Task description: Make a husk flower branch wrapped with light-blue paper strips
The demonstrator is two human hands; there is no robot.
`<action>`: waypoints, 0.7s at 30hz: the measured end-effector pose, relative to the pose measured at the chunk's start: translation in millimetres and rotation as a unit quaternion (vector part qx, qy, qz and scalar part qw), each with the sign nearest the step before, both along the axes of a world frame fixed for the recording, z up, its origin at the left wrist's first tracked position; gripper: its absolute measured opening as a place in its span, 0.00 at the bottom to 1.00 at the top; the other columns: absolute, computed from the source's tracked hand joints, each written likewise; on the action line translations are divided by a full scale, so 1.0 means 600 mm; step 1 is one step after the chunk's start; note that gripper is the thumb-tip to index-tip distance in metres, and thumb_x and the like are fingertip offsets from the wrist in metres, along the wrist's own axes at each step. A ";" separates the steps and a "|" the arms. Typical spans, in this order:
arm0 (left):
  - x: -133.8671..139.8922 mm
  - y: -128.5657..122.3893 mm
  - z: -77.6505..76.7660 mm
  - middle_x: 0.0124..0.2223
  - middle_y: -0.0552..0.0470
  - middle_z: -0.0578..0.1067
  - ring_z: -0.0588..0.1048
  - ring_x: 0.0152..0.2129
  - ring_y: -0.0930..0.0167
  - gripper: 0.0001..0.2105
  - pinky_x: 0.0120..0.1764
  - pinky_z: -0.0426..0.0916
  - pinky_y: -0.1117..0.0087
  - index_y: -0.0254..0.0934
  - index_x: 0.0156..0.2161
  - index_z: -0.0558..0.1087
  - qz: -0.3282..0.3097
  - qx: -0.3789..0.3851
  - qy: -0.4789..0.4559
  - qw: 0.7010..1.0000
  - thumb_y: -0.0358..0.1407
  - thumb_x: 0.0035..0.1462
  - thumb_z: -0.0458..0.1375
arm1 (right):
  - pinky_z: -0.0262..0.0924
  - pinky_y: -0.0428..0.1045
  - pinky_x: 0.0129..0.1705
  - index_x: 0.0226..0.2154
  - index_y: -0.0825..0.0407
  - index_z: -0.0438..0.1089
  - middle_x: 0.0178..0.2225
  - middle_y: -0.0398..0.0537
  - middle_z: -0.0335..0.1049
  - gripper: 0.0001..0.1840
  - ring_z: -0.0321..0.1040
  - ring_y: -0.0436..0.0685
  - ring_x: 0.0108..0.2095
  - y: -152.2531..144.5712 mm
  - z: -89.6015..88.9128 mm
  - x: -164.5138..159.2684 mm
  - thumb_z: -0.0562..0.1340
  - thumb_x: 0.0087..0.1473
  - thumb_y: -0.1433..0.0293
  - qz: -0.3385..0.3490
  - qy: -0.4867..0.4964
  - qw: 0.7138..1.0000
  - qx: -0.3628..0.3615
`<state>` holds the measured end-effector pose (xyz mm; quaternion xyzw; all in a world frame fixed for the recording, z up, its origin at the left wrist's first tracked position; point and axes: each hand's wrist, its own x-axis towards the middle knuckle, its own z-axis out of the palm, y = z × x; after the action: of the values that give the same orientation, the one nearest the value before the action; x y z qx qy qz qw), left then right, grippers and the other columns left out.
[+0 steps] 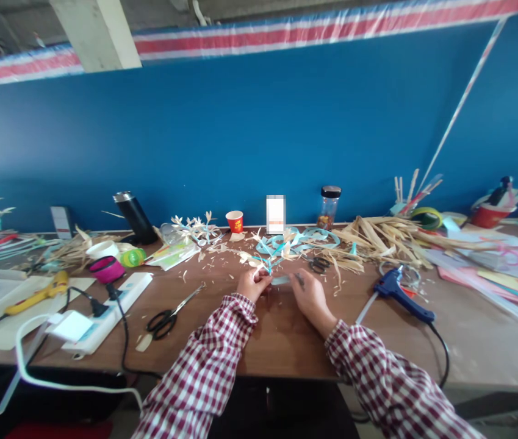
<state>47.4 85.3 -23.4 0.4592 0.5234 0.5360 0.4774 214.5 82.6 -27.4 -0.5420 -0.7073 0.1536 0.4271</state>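
My left hand [253, 285] is closed, pinching the light-blue stem of a flower sprig [266, 263] made with pale, husk-like petals. A pale blue strip [280, 280] stretches between my hands, just above the table. Its right end meets the closed fingers of my right hand [309, 297]; the exact grip is partly hidden. Loops of light-blue ribbon [304, 236] lie beyond the hands, with a small pair of dark scissors [319, 264] beside them. To the left of my left hand rest black-handled scissors [165, 323].
A blue glue gun [400, 296] lies at right, before dry husks [377, 244]. On the left are a white power strip [124, 305] with cables, a yellow glue gun [39, 296] and a black flask [135, 216]. A red paper cup [235, 222] and a lidded jar [329, 207] stand behind.
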 end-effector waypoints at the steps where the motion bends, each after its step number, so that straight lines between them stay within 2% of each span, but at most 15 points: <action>1: 0.000 0.000 0.000 0.24 0.54 0.75 0.74 0.21 0.73 0.10 0.26 0.73 0.70 0.33 0.28 0.73 0.006 0.001 0.000 1.000 0.32 0.39 0.68 | 0.53 0.45 0.28 0.28 0.52 0.67 0.26 0.48 0.71 0.14 0.65 0.53 0.25 0.000 0.000 0.000 0.51 0.56 0.63 -0.008 -0.002 1.000 -0.002; 6: 0.002 0.001 -0.003 0.23 0.54 0.75 0.74 0.21 0.72 0.09 0.25 0.72 0.71 0.33 0.28 0.73 0.024 0.005 0.005 1.000 0.32 0.39 0.68 | 0.47 0.45 0.23 0.21 0.50 0.62 0.20 0.44 0.66 0.16 0.58 0.51 0.19 -0.002 0.001 0.000 0.51 0.56 0.62 -0.032 -0.017 0.999 -0.007; 21: 0.009 0.016 -0.024 0.19 0.56 0.73 0.72 0.16 0.74 0.05 0.21 0.69 0.74 0.33 0.25 0.72 0.043 0.013 0.043 0.998 0.27 0.39 0.65 | 0.47 0.46 0.26 0.21 0.51 0.60 0.21 0.45 0.65 0.15 0.58 0.52 0.22 -0.009 0.000 -0.002 0.50 0.56 0.65 -0.050 -0.024 0.998 -0.008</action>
<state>53.0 94.9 -37.7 0.4657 0.5555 0.5424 0.4247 213.1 77.2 -27.3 -0.5837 -0.6882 0.1242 0.4125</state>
